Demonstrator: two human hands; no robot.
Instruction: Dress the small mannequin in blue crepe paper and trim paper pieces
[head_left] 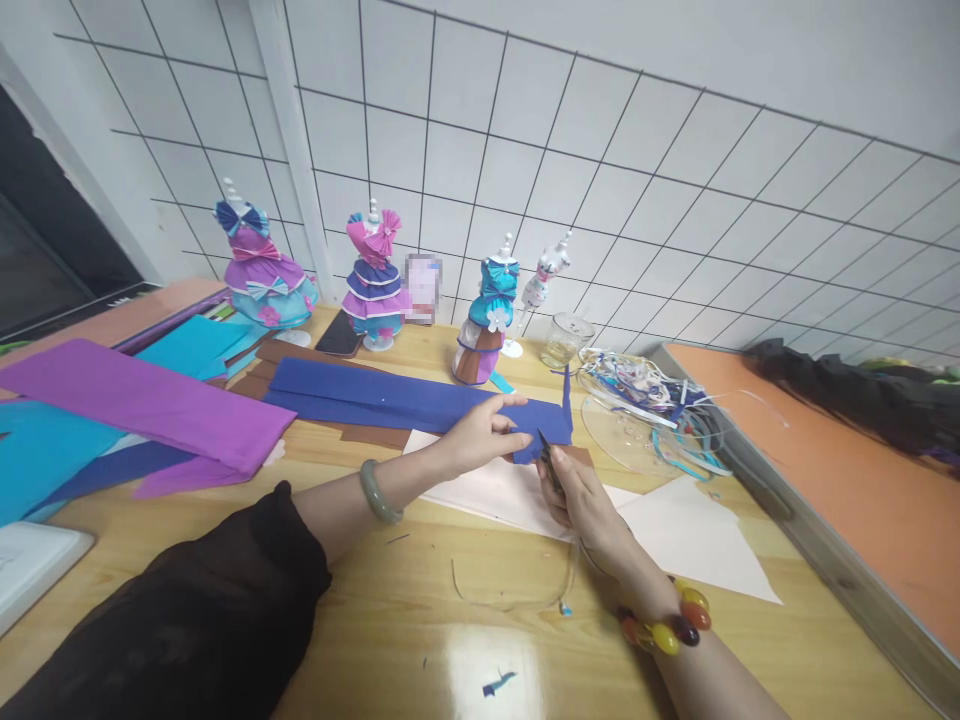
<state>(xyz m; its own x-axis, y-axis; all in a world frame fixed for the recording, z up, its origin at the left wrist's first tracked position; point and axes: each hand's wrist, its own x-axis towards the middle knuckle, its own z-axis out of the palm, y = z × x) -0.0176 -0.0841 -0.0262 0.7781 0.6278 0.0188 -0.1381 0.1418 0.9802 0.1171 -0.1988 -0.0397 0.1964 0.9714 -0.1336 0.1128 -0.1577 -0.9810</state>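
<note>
A long strip of dark blue fabric (360,390), folded along its length, lies across the table in front of me. My left hand (484,437) is over its right part, thumb and fingertips closed at a small blue fabric piece (528,452) beside the scissors. The index finger points out to the right. My right hand (577,495) grips small dark-bladed scissors (546,450), tips up and towards my left fingertips. Their handles are mostly hidden in the palm. Sheets of whitish material (480,490) and brown fabric (375,436) lie under the blue strip.
Several small dress forms (375,270) stand along the tiled wall. A glass cup (568,340) and a heap of ribbon scraps (645,385) are at the right. Purple fabric (150,400) and turquoise fabric (45,450) spread at the left. A blue scrap (496,685) lies near me.
</note>
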